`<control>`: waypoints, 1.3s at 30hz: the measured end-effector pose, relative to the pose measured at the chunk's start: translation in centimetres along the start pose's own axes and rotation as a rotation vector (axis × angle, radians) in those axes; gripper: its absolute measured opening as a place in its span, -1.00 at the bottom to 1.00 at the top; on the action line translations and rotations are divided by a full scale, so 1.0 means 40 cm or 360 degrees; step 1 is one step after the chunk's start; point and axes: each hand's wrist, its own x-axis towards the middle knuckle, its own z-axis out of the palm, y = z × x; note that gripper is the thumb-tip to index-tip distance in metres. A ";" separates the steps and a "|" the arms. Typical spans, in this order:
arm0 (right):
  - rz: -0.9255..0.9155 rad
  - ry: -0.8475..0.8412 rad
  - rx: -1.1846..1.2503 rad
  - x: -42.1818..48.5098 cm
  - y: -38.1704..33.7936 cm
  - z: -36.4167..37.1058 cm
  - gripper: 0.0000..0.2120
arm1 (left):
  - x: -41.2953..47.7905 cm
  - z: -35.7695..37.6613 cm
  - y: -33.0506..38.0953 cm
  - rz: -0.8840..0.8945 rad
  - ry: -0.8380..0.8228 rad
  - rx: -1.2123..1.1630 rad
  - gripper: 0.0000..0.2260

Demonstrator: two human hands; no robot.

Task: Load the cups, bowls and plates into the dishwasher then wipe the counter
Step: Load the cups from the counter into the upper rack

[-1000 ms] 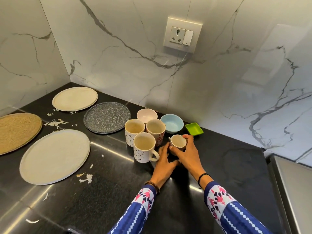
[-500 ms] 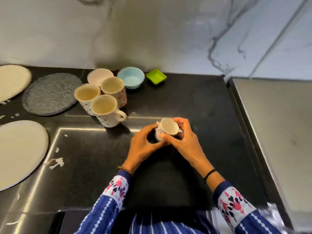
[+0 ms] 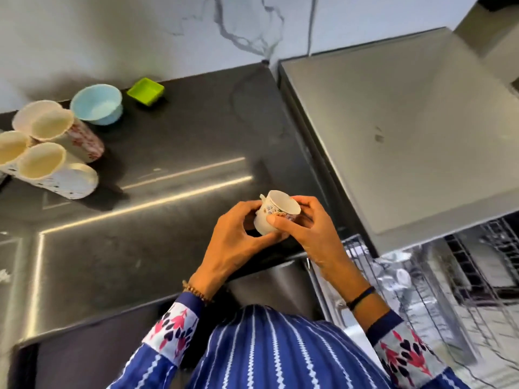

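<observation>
Nothing legible as lettering anywhere; only a floral band printed under the rim of the small white teacup, too blurred to read as words. Gripped from both sides and lifted clear of the black counter, above its near right corner, rim tipped toward the right. Left hand curled round the cup's left side, fingertips by the small handle; right hand wrapped round the right side, thumb pressed across the floral band. Both hands clamped on the cup and close together, almost touching below it. Bead bracelet at the left wrist, black band at the right, blue striped sleeves with floral cuffs. Far left on the counter, clustered and touching: spotted white mug nearest, red-patterned mug behind it, a third mug cut off by the left edge, patterns too smeared to make out. Behind those, against the marble wall, a pale pink bowl, a light blue bowl just beside it, then a green square dish to the right. Right of the counter, a steel-topped appliance; below it, near right, the wire dishwasher rack pulled out, contents blurred.
</observation>
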 end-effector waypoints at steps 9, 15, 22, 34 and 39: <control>0.0052 0.0193 0.0091 -0.177 0.073 -0.417 -0.46 | -0.064 0.396 0.157 0.0036 -0.0311 0.0069 -0.40; 0.0117 0.0223 0.0074 -0.232 0.178 -0.633 -0.43 | -0.098 0.612 0.184 -0.0089 -0.0570 -0.0062 -0.37; 0.0235 0.0311 0.0009 -0.234 0.352 -0.772 -0.44 | -0.065 0.806 0.113 0.0000 -0.0959 0.0465 -0.50; 0.0283 0.0456 -0.0849 -0.081 0.589 -0.950 -0.37 | 0.028 0.878 -0.090 0.0011 -0.1303 0.1259 -0.42; 0.0296 0.0410 -0.1312 -0.002 0.654 -1.007 -0.35 | 0.030 0.874 -0.111 -0.0004 -0.1377 0.1252 -0.43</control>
